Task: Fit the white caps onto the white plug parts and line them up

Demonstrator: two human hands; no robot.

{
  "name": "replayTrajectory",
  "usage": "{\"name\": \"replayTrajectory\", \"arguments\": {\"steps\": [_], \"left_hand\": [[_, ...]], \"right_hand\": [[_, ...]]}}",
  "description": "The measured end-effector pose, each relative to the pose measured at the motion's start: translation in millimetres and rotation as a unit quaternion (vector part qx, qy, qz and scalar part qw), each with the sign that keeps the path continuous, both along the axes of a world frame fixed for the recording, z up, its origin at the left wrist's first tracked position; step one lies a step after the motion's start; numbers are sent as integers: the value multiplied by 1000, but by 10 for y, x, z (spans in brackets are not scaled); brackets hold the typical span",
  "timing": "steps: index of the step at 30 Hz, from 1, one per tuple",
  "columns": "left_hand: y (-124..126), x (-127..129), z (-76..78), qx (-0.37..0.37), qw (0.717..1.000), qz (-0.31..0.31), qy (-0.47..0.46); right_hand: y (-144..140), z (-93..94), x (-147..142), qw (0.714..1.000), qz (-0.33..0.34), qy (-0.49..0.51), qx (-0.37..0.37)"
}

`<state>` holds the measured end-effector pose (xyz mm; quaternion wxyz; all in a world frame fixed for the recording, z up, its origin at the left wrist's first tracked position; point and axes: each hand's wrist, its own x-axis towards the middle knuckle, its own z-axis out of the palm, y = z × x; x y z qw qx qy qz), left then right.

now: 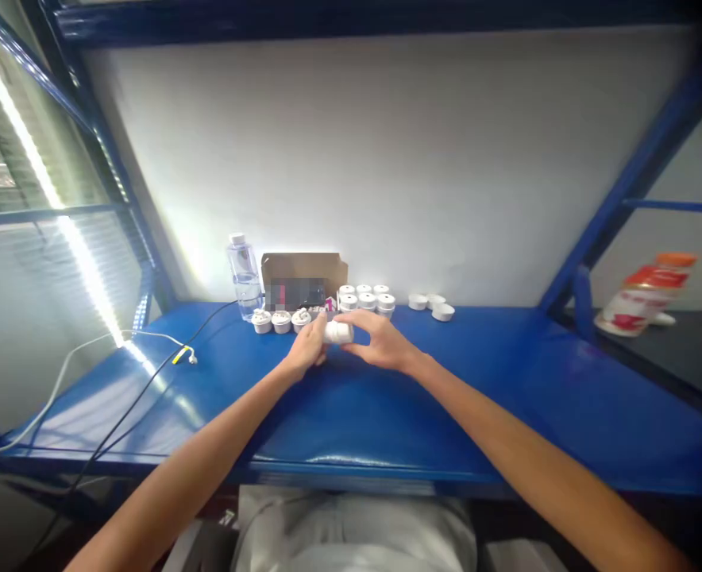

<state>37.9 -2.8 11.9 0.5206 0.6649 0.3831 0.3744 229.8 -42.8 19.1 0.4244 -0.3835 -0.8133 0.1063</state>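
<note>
**benchrat:** Blue metal shelving bay with a white back wall, glossy blue worktop (387, 413). Both hands meet near the far edge, about the middle. The small white plastic jar (338, 332) sits on its side between them, just off the surface or barely on it, hard to say which.

**pots_n_lids:** Grip? Left hand (308, 348) looks curled around the jar's left end, right hand (380, 340) has fingers and thumb pinched on the right end. So both are closed on it.

**benchrat:** Agreed. My guess is it's light, rigid, smooth-walled, so a bit slippery. Hold the body firmly in one hand and take the end by its rim with fingertips. No need to squeeze hard, thin plastic could flex.

**pots_n_lids:** Just behind: a row of matching open white jars (280, 321), capped white jars (366, 299), loose white lids (431, 305) further right, a brown cardboard box (303, 278) and a clear water bottle (244, 276) along the wall.
</note>
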Motion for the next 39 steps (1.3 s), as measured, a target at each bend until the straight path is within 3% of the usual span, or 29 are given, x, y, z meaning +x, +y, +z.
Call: {"name": "replayTrajectory", "arguments": {"steps": [2, 5, 14, 21, 24, 28, 33, 35, 39], "left_hand": [[46, -15, -6, -71, 996, -8, -45], [88, -37, -10, -138, 987, -14, -83], [113, -58, -10, -198, 973, -40, -107], [81, -21, 0, -227, 967, -39, -112], [88, -54, 52, -245, 961, -30, -126], [157, -140, 146, -238, 952, -2, -192], [186, -163, 196, -235, 949, -14, -211], [162, -138, 186, -236, 953, -23, -186], [105, -77, 139, -236, 964, -12, -125]], "right_hand": [[-22, 25, 4, 991, -21, -75, 107], [-47, 36, 2, 976, -47, -117, 177], [-55, 52, -19, 966, -48, -160, 197], [126, -45, 37, 959, -96, -198, 179], [204, -63, 168, 953, -150, -199, 174], [283, -91, 588, 945, -273, -145, 109], [355, -188, 1199, 891, -438, -118, 18], [381, -247, 1358, 874, -469, -125, -13], [421, -373, 1508, 866, -468, -165, -69]]}}
